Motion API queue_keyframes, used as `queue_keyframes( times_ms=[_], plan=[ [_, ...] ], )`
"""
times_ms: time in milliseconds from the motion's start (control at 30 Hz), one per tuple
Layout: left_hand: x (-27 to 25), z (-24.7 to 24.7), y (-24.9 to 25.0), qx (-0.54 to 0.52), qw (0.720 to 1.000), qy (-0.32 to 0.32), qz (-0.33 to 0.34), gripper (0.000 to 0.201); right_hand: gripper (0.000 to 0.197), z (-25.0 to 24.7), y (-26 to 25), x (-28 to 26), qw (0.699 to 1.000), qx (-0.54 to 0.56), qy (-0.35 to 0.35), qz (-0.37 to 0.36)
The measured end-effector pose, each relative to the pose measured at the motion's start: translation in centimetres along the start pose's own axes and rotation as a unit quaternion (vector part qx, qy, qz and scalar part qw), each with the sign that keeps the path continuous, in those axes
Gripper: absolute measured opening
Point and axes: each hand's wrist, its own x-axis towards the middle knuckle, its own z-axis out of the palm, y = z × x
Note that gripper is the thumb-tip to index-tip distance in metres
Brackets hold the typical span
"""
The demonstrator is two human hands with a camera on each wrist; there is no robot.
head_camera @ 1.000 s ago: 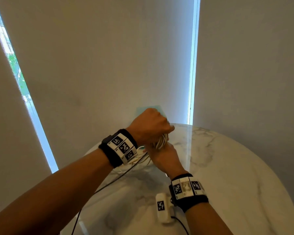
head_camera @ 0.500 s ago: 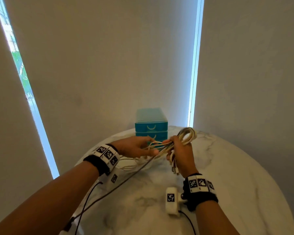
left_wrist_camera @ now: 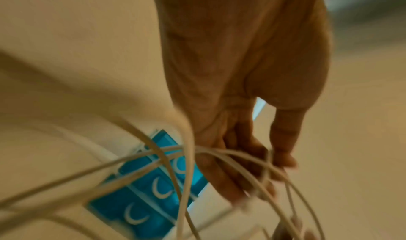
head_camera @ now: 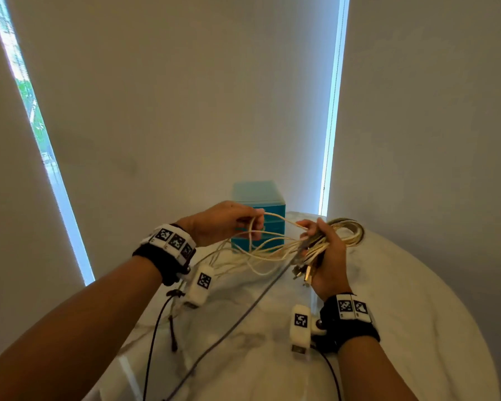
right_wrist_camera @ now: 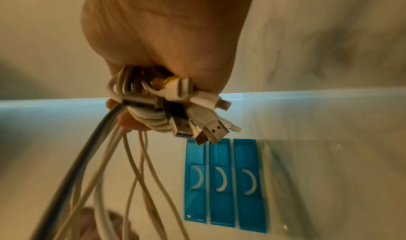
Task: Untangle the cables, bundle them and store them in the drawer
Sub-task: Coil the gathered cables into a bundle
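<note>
Here the right hand [head_camera: 329, 256] clamps its grip on coiled cables [head_camera: 344, 230], left hand [head_camera: 223, 222] pinching one loose strand [head_camera: 255, 227].

Cream, grey, teal and marble

The cables [head_camera: 272, 250] are mostly cream-white, with one dark grey cable [head_camera: 237, 322] among them. The drawer unit [right_wrist_camera: 224, 183] is bright teal-blue, each front bearing a white crescent handle. The table [head_camera: 417, 299] is white marble with grey veins. The wristbands [head_camera: 350, 322] are black, carrying black-and-white checkered marker squares.
</note>
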Motion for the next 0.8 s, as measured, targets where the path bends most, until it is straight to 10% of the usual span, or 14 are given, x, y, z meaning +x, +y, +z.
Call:
queue_keyframes(
  times_ms=[67,133,233,367,433,567,700,800],
  plan=[
    [-0.4,0.7,1.3,-0.038,0.996,-0.076,-0.032,0.031,0.049,-0.2,-0.9,0.0,0.999,0.042,0.027,-0.019],
    [-0.5,1.5,2.3,0.165,0.982,-0.082,-0.033,0.044,0.052,-0.4,-1.2,-0.1,0.997,0.052,0.045,-0.02],
    [-0.1,1.7,3.2,0.545,0.838,-0.011,0.017,0.068,0.05,-1.1,-1.0,-0.3,0.995,0.092,0.044,0.002],
    [0.0,-0.6,3.6,0.689,0.71,0.113,0.093,0.085,0.051,-1.8,-1.5,-0.4,0.978,0.209,0.021,0.004],
    [-0.1,-2.1,3.3,0.639,0.745,0.159,0.106,0.087,0.051,-1.9,-1.9,-0.3,0.974,0.222,0.033,-0.001],
    [-0.6,-3.3,2.8,0.208,0.974,0.074,0.045,0.044,0.055,-2.8,-1.9,0.1,0.985,0.136,0.11,-0.006],
    [-1.4,-2.9,2.7,0.059,0.997,-0.016,0.039,0.037,0.054,-3.8,-1.3,0.5,0.982,0.13,0.137,0.004],
    [-1.5,-2.6,2.8,0.375,0.926,0.033,-0.011,0.057,0.054,-4.0,-1.7,0.6,0.977,0.147,0.155,-0.007]
  ],
)
